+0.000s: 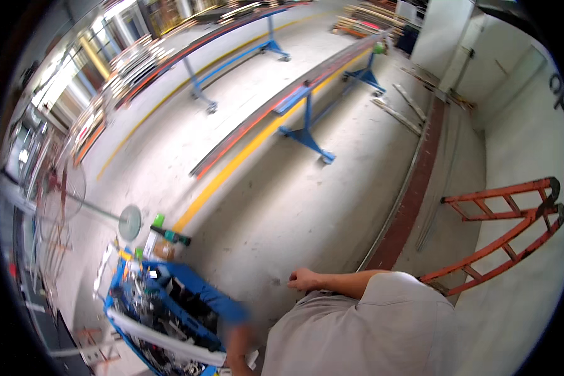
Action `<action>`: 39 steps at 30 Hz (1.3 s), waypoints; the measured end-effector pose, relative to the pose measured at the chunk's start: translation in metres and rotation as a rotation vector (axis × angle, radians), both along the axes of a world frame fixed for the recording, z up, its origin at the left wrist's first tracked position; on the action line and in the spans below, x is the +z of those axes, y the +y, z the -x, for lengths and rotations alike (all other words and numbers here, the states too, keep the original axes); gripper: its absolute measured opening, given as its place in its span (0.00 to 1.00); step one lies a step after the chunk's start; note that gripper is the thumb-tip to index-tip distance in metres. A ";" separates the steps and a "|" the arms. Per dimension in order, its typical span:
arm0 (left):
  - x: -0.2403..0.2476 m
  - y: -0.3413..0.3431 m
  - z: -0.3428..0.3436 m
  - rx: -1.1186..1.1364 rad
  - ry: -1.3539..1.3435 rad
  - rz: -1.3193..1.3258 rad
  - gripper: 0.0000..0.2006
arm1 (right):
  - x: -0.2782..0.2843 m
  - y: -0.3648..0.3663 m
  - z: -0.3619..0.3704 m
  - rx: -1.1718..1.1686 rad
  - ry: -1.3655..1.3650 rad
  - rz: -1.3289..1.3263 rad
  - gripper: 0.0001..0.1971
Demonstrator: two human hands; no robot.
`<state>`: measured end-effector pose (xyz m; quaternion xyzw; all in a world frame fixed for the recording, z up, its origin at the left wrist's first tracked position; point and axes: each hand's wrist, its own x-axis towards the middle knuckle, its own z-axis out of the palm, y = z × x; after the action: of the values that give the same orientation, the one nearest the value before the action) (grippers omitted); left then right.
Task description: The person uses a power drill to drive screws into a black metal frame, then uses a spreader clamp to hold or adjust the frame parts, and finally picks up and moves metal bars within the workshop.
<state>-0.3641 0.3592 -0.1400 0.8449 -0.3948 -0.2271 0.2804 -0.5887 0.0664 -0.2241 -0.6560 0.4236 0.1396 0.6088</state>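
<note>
My left hand (238, 344) is at the right-hand rim of a blue bin (182, 276) on the lower left. Blur smears its fingers, so I cannot make out whether they grip the rim. Inside the bin lie a jumble of small metal parts (135, 285) and dark items, and a pale strip (163, 332) runs across it. My right hand (302, 279) hangs in front of my grey shirt, over the concrete floor. Its fingers are curled in, and nothing shows in them. A green and black power tool (171, 235) sits just beyond the bin.
Blue wheeled stands (307, 128) carry long dark bars (257, 128) across the room. An orange ladder (507, 244) leans by the right wall. A pedestal fan's round base (130, 222) is at left. Stacked timber (135, 62) lies far left; loose strips (401, 113) lie far right.
</note>
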 end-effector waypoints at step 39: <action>0.011 -1.293 0.364 -1.445 -0.359 -0.517 0.14 | -0.126 -0.652 0.568 -1.072 0.531 -0.362 0.10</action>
<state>-0.7286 -0.9335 -0.1289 0.4411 -0.8201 -0.2978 -0.2103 -1.1570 -0.5855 -0.3503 -0.1818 0.8004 0.0424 0.5696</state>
